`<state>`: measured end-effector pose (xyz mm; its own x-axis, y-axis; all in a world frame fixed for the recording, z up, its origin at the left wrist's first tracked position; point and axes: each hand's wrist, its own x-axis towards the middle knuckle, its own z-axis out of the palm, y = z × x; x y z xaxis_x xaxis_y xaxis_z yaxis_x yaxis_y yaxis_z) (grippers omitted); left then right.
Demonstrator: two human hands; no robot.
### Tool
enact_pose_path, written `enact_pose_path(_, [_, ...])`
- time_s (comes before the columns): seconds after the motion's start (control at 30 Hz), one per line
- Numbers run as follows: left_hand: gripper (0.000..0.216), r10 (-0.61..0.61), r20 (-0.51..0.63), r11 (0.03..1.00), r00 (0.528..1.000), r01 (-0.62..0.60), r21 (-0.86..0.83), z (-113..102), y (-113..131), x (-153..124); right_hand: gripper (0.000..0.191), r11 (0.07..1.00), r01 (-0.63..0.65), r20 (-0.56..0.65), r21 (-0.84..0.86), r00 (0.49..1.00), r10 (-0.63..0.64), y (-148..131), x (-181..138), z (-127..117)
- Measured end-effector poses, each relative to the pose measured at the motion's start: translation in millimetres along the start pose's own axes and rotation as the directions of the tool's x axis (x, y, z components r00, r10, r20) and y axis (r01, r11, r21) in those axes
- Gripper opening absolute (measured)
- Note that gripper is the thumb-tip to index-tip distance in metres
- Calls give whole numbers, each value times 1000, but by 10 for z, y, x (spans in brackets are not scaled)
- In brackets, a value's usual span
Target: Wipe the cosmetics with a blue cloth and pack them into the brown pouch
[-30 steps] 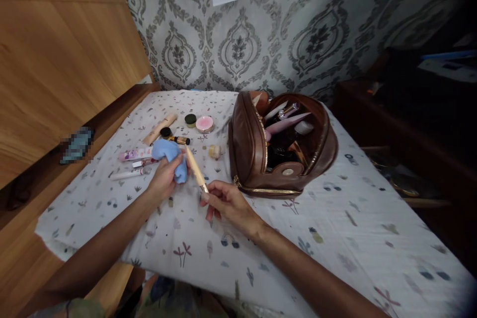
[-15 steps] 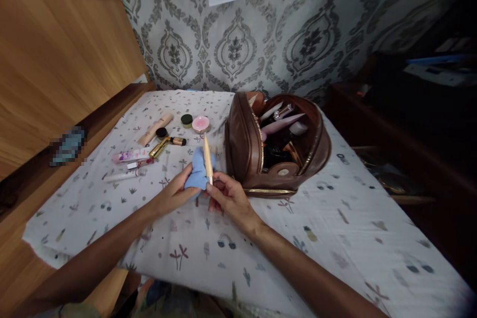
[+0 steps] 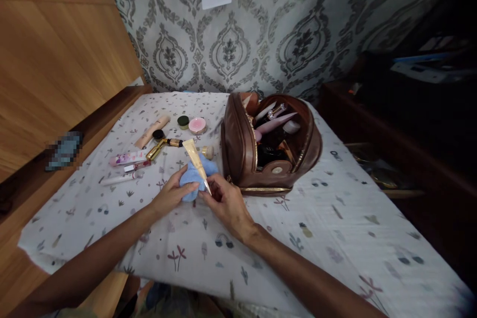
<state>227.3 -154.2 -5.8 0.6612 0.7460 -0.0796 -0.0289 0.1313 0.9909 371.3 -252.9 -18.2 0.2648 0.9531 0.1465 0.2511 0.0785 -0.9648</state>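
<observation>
My left hand (image 3: 172,196) grips a light blue cloth (image 3: 192,180) just above the patterned white sheet (image 3: 335,228). My right hand (image 3: 223,201) pinches the capped end of a slim beige cosmetic tube (image 3: 195,162), which tilts up and to the left across the cloth. Cloth and tube touch. Both hands sit close together, a little left of the open brown leather makeup bag (image 3: 238,146), which is full of brushes and tubes.
Loose cosmetics lie on the sheet beyond my hands: a pink compact (image 3: 197,124), a dark green jar (image 3: 183,120), a beige tube (image 3: 151,130), a gold lipstick (image 3: 161,146), pink tubes (image 3: 124,159). A wooden headboard (image 3: 55,69) runs along the left. Dark furniture stands on the right.
My hands came together near the bag. The cloth went from beside the loose cosmetics to under the tube, and the tube tilted from upright to leaning left.
</observation>
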Motion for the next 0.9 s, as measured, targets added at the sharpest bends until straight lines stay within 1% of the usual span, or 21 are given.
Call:
enact_pose_path(0.07, [50, -22, -19, 998, 1000, 21, -61, 17, -13, 1, 7, 998, 21, 10, -59, 1000, -20, -8, -11, 1])
enact_pose_path(0.13, [48, -26, -58, 991, 998, 18, -133, 19, -11, 19, 5, 997, 28, 29, -79, 999, -25, -27, -15, -2])
enact_pose_path(0.23, [47, -3, -180, 972, 984, -39, -233, -28, 30, 83, 4, 994, 29, 61, -107, 998, -23, -61, -18, -8])
enact_pose_path(0.33, [49, 32, -293, 956, 955, -114, -270, -125, 106, 154, 9, 994, 17, 79, -112, 997, -8, -69, -24, -15])
enact_pose_path(0.4, [51, 45, -330, 957, 943, -136, -258, -193, 154, 180, 12, 998, -9, 98, -58, 995, 15, -56, -23, -23])
enact_pose_path(0.5, [58, 55, -361, 967, 931, -139, -212, -263, 188, 182, 24, 989, -80, 161, 124, 985, 59, -36, -10, -36])
enact_pose_path(0.6, [60, 95, -340, 977, 935, -154, -149, -308, 175, 170, 38, 957, -145, 248, 250, 965, 82, -49, 10, -45])
enact_pose_path(0.73, [53, 227, -251, 971, 941, -238, -13, -409, 147, 180, 48, 910, -255, 327, 326, 934, 144, -97, 21, -57])
enact_pose_path(0.8, [47, 281, -201, 959, 939, -269, 84, -480, 156, 194, 49, 873, -322, 325, 365, 923, 205, -117, 23, -62])
enact_pose_path(0.9, [39, 305, -104, 936, 947, -278, 217, -576, 232, 221, 49, 809, -401, 269, 431, 912, 308, -144, 31, -60])
